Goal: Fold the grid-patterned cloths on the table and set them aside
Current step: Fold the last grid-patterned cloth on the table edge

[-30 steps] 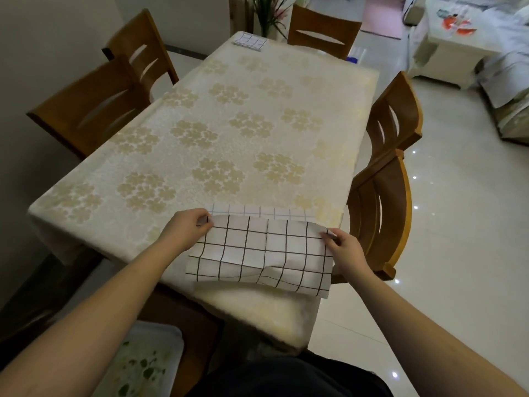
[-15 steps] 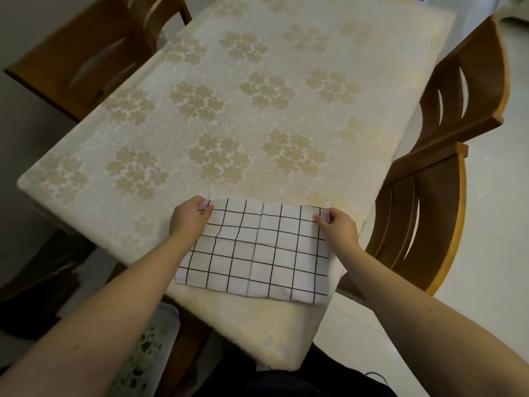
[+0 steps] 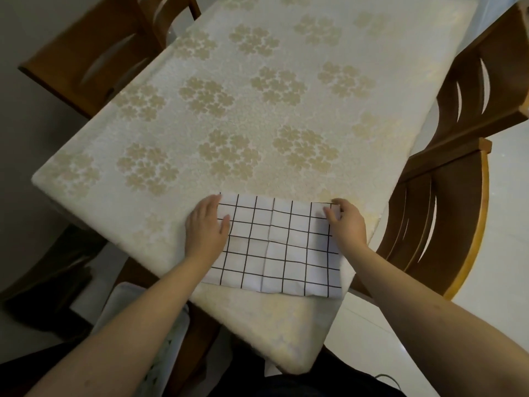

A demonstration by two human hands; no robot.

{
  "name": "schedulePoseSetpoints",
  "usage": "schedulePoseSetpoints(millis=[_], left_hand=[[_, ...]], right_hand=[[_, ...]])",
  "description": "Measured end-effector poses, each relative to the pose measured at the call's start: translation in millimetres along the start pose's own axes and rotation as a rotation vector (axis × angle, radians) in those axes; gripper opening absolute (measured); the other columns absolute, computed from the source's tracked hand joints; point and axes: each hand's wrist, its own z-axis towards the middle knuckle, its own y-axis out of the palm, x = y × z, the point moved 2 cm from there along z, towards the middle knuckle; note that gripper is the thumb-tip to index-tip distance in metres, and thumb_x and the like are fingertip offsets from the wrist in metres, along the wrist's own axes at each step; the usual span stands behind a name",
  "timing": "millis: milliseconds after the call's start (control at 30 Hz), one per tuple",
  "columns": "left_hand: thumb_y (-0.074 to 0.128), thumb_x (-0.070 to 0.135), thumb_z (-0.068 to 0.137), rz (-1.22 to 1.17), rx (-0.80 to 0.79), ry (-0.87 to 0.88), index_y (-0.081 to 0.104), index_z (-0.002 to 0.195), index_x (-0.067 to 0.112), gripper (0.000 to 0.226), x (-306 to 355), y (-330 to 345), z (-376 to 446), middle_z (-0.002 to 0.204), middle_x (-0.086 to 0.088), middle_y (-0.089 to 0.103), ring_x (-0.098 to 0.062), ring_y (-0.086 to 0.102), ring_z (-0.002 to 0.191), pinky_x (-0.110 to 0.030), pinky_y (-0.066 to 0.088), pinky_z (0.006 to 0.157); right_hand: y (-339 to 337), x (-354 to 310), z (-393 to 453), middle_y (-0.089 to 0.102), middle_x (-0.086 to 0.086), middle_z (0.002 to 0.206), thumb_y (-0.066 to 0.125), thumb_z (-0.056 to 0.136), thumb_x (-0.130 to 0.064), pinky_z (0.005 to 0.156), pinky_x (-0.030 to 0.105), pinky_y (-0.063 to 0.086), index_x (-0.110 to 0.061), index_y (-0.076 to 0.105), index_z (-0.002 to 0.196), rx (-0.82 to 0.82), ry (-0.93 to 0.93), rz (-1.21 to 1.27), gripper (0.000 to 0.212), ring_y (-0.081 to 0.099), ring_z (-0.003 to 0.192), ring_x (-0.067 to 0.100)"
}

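arms: bare, no sleeves | clothing (image 3: 286, 385): dark, at lower edge

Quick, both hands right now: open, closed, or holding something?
Left hand: open, fingers straight, pressing flat on the grid-patterned cloth.
Right hand: closed on the cloth's far right corner, fingers curled round its edge.

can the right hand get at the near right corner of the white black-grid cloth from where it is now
Probably yes. The right hand pinches the far right corner of the white black-grid cloth, and the near right corner lies bare on the floral-clothed table with nothing between them.
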Motion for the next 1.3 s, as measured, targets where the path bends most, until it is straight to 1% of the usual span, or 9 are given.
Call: schedulePoseSetpoints(millis=[67,167,300,400,567,767,933,1167,1300], left_hand=[[0.036,0.041,0.099,0.076,-0.136,0.199,0.034,0.149,0.016,0.056,5,9,-25,0.154,-0.008,0.037,-0.025,0.031,0.143,-0.043,0.025,0.116],[0.025,0.048,0.098,0.177,-0.337,0.364,0.019,0.154,0.022,0.062,8,28,-60,0.162,-0.001,0.018,-0.021,0.016,0.149,-0.045,0.016,0.120],[0.004,0.057,0.093,0.274,-0.419,0.283,-0.018,0.152,0.027,0.070,5,43,-90,0.161,0.003,-0.016,-0.018,-0.009,0.150,-0.041,-0.005,0.119],[-0.008,0.057,0.087,0.305,-0.440,0.221,-0.029,0.145,0.027,0.069,7,43,-94,0.154,0.005,-0.034,-0.016,-0.026,0.145,-0.041,-0.012,0.120],[0.011,0.056,0.100,0.318,-0.469,0.156,-0.025,0.150,0.026,0.069,4,42,-99,0.157,0.003,-0.033,-0.017,-0.025,0.147,-0.045,-0.011,0.120],[0.010,0.060,0.098,0.302,-0.454,0.150,-0.027,0.149,0.027,0.071,-19,28,-115,0.158,-0.003,-0.032,-0.023,-0.023,0.148,-0.047,-0.010,0.120],[0.014,0.060,0.097,0.281,-0.387,0.209,-0.019,0.152,0.031,0.070,-31,18,-120,0.160,-0.003,-0.024,-0.023,-0.018,0.149,-0.050,-0.009,0.120],[0.001,0.055,0.093,0.313,-0.402,0.379,-0.010,0.153,0.035,0.064,-25,22,-121,0.164,-0.001,-0.014,-0.020,-0.013,0.150,-0.048,-0.005,0.120],[0.014,0.050,0.101,0.321,-0.440,0.346,-0.013,0.152,0.037,0.060,-17,31,-118,0.162,0.003,-0.021,-0.018,-0.017,0.149,-0.046,-0.008,0.119]], right_hand=[[1,-3,-14,0.051,0.006,0.137,0.050,0.097,-0.042,0.102,0.046,0.045,-0.022,0.042,0.142,0.109,0.021,0.059,0.050,0.051,0.123,0.026],[11,-13,-52,0.041,0.007,0.149,0.046,0.099,-0.040,0.113,0.046,0.028,-0.018,0.033,0.149,0.208,-0.101,-0.129,0.055,0.036,0.138,0.026],[67,-25,-122,0.047,0.010,0.147,0.041,0.098,-0.040,0.112,0.047,0.033,-0.012,0.041,0.147,0.043,-0.440,-0.346,0.056,0.041,0.137,0.028],[112,-20,-160,0.044,0.008,0.151,0.033,0.097,-0.040,0.117,0.043,0.022,-0.012,0.042,0.147,-0.043,-0.547,-0.533,0.058,0.037,0.142,0.026],[122,14,-178,0.035,0.007,0.157,0.030,0.101,-0.036,0.118,0.045,0.012,-0.015,0.037,0.150,-0.088,-0.560,-0.711,0.055,0.026,0.147,0.024],[75,74,-190,0.004,-0.001,0.165,0.011,0.101,-0.051,0.119,0.041,-0.014,-0.023,0.009,0.157,-0.018,-0.279,-0.777,0.063,-0.005,0.151,0.017],[61,79,-207,0.005,0.002,0.165,0.008,0.099,-0.051,0.119,0.040,-0.012,-0.020,0.009,0.157,0.083,-0.131,-0.747,0.066,-0.003,0.152,0.018],[101,33,-213,-0.001,-0.001,0.165,0.005,0.096,-0.054,0.121,0.041,-0.007,-0.024,0.003,0.157,-0.143,-0.427,-0.703,0.067,-0.006,0.152,0.018],[120,20,-214,0.005,0.001,0.165,0.008,0.099,-0.054,0.121,0.040,-0.007,-0.020,0.009,0.157,-0.195,-0.538,-0.734,0.067,0.000,0.152,0.019]])
